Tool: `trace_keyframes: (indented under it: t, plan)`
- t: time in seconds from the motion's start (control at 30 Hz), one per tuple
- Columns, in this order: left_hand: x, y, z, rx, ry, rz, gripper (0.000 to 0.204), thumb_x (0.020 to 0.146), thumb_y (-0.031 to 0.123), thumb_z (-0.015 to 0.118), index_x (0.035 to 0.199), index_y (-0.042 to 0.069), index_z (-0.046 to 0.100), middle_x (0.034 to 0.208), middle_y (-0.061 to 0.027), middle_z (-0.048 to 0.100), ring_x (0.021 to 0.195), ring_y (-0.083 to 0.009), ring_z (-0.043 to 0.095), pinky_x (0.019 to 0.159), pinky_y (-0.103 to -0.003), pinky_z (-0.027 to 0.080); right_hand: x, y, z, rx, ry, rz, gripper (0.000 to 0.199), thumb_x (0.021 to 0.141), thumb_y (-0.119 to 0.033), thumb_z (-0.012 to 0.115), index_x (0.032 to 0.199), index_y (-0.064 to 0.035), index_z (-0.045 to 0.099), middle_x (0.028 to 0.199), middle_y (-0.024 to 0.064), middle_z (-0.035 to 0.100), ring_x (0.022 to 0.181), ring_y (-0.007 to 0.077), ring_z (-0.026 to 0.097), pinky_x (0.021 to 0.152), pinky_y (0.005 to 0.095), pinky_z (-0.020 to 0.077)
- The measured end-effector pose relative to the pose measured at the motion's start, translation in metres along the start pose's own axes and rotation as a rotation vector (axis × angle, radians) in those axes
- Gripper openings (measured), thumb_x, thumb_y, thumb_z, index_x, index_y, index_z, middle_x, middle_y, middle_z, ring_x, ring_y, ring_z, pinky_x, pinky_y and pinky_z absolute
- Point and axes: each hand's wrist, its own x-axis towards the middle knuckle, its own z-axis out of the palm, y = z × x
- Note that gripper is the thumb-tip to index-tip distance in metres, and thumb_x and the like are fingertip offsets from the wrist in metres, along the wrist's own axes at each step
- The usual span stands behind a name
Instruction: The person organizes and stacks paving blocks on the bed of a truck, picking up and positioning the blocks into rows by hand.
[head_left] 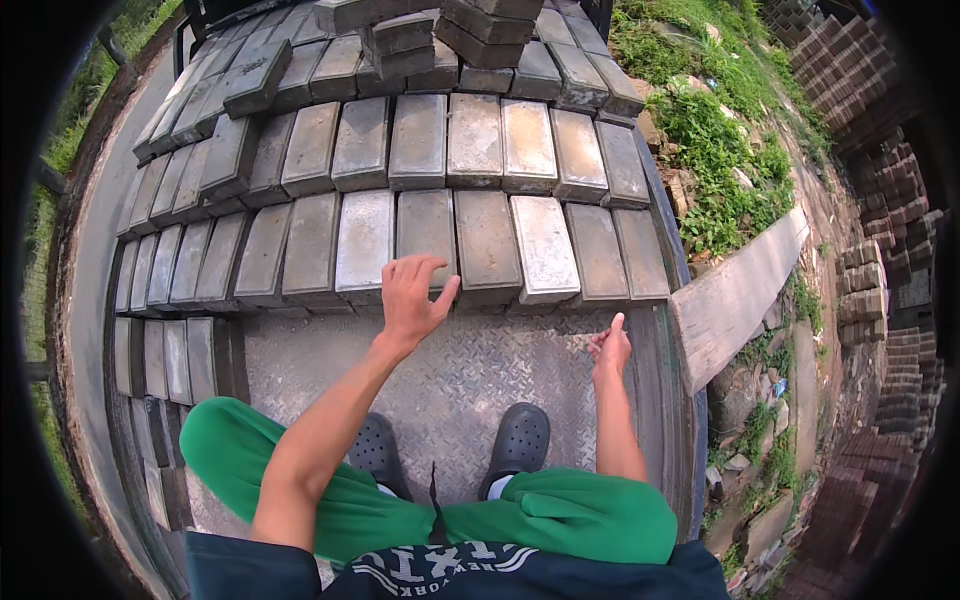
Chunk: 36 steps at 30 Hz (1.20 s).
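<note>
My left hand (412, 302) hovers at the front edge of the nearest row of bricks, its thumb apart from its bent fingers and nothing in its grasp. Just beyond it is a grey paving brick (425, 225); whether the fingertips touch it I cannot tell. My right hand (612, 350) is near the right end of that row, with the thumb raised and the fingers loosely curled, holding nothing I can see. A pale, whitish brick (544, 245) and a brown-grey brick (487, 240) lie between the two hands in the same row.
Rows of bricks (420, 135) rise like steps ahead, with loose ones (485, 35) on top. More bricks (170, 360) stand at the left. Under my clogs (522, 435) is a metal tread-plate floor (440, 360). A wooden plank (740, 295) slopes outward at the right, beside weeds and brick stacks.
</note>
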Motion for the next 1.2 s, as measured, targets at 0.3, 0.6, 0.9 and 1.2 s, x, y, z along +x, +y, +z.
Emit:
trace_keyframes:
  t: [0.3, 0.6, 0.9, 1.2]
  plan:
    - [0.035, -0.152, -0.038, 0.323, 0.007, -0.332, 0.052, 0.082, 0.045, 0.069, 0.116, 0.007, 0.059, 0.12, -0.0106, 0.059, 0.119, -0.0273, 0.05, 0.102, -0.044, 0.033, -0.052, -0.169, 0.163, -0.555, -0.538, -0.965, 0.028, 0.093, -0.022, 0.063, 0.111, 0.0002, 0.062, 0.093, 0.0083, 0.068, 0.085, 0.0154, 0.063, 0.08, 0.0302, 0.0498]
    - [0.038, -0.154, -0.041, 0.45, -0.196, -0.548, 0.076, 0.085, 0.057, 0.061, 0.135, 0.001, 0.049, 0.148, -0.0223, 0.039, 0.141, -0.036, 0.031, 0.117, -0.05, 0.018, -0.052, -0.446, 0.436, -1.08, -0.023, -1.309, 0.108, 0.07, -0.08, 0.061, 0.139, 0.0011, 0.045, 0.133, 0.0258, 0.054, 0.126, 0.0398, 0.051, 0.106, 0.0475, 0.0402]
    - [0.048, -0.155, -0.034, 0.418, -0.246, -0.589, 0.079, 0.084, 0.055, 0.063, 0.138, 0.0, 0.046, 0.149, -0.0204, 0.038, 0.14, -0.0349, 0.03, 0.116, -0.051, 0.019, -0.011, -0.525, 0.549, -1.547, -0.732, -0.616, 0.127, 0.058, -0.079, 0.07, 0.15, -0.0002, 0.03, 0.142, 0.0237, 0.046, 0.126, 0.0362, 0.051, 0.106, 0.0506, 0.0384]
    - [0.05, -0.154, -0.034, 0.434, -0.273, -0.614, 0.08, 0.085, 0.056, 0.061, 0.143, 0.004, 0.043, 0.15, -0.0182, 0.037, 0.142, -0.0329, 0.029, 0.117, -0.05, 0.017, -0.025, -0.49, 0.545, -1.013, -0.446, -0.781, 0.115, 0.056, -0.031, 0.082, 0.152, -0.0031, 0.025, 0.146, 0.0228, 0.04, 0.128, 0.0345, 0.048, 0.098, 0.0456, 0.0466]
